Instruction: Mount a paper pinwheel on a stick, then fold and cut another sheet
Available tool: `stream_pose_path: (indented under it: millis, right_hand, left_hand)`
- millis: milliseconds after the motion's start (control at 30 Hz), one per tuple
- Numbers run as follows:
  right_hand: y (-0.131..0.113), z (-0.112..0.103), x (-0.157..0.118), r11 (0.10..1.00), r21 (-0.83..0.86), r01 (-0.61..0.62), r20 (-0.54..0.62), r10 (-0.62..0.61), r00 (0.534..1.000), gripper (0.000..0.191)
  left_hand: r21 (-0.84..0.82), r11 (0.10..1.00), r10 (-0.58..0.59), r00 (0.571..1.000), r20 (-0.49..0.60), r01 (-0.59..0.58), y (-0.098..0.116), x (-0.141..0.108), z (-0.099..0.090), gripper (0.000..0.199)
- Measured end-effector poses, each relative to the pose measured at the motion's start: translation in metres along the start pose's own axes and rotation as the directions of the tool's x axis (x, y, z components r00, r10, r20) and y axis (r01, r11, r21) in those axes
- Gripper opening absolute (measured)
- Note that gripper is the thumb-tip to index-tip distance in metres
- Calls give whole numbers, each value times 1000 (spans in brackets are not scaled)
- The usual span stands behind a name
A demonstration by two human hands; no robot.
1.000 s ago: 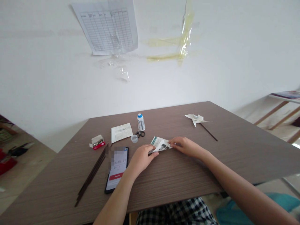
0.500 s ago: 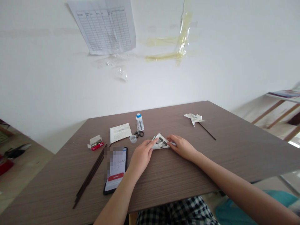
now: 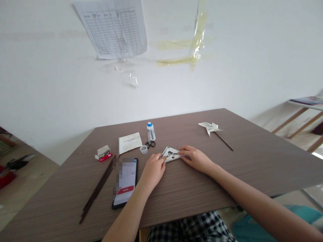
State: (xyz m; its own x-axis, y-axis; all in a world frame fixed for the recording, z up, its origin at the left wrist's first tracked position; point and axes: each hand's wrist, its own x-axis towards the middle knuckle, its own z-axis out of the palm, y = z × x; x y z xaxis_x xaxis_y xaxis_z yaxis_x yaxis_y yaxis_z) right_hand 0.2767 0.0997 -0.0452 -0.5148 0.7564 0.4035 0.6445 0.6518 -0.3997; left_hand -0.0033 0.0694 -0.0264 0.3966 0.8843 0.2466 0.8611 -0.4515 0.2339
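folded printed paper (image 3: pixel 171 154) lies flat on the table (image 3: pixel 227 174), between both hands. long axis runs roughly left-right, tilted up slightly at the right end, and it seems to taper that way. neither hand is nearer: both are on it.

left hand (image 3: pixel 153 169): grip curled, fingertips (image 3: pixel 161 157) on the paper's left end. can't tell if the thumb is under the paper or whether it's really pinched.

right hand (image 3: pixel 195 159): grip flat and not closed, fingers extended, fingertips (image 3: pixel 182 150) resting on the right end, pressing it down by the look of it.

around the left hand: phone (image 3: pixel 124 183) just beside the left forearm, part of its screen pixelated, with a bundle of thin dark sticks (image 3: pixel 97 188) further left. beyond the paper, toward the wall: small clear cup (image 3: pixel 143 149), scissors (image 3: pixel 150 144), glue bottle with blue cap (image 3: pixel 150 131), white printed sheet (image 3: pixel 130 143), small red-and-white box (image 3: pixel 103 153). the cup and scissors are closest to the paper, but apart from it.

up right, well apart from the right hand: paper pinwheel (image 3: pixel 210 127) on a dark stick (image 3: pixel 223 141).
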Motion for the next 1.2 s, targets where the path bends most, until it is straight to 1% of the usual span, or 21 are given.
stream_pose_path:
  millis: [233,367,633,800,1000,1200]
  right_hand:
    - [0,2,0,997,-66,31,16,-30,999,31]
    - [-1,4,0,998,-49,46,11,-46,999,31]
    - [-4,8,2,999,-28,20,2,-20,1000,31]
    - [-9,5,1,999,-50,10,11,-9,1000,31]
    - [-11,5,0,995,-96,39,35,-36,999,30]
    - [-14,6,0,992,-119,31,33,-27,999,31]
  left_hand:
    - [31,1000,-1,1000,12,1,1,1,1,40]
    - [22,1000,0,1000,-14,0,0,0,4,41]
    - [26,999,-34,999,-32,35,5,0,8,42]
    - [69,996,-61,998,-3,61,11,-1,5,41]
    - [101,992,-75,997,4,74,16,-4,0,30]
    - [125,988,-87,996,-1,87,18,-3,2,33]
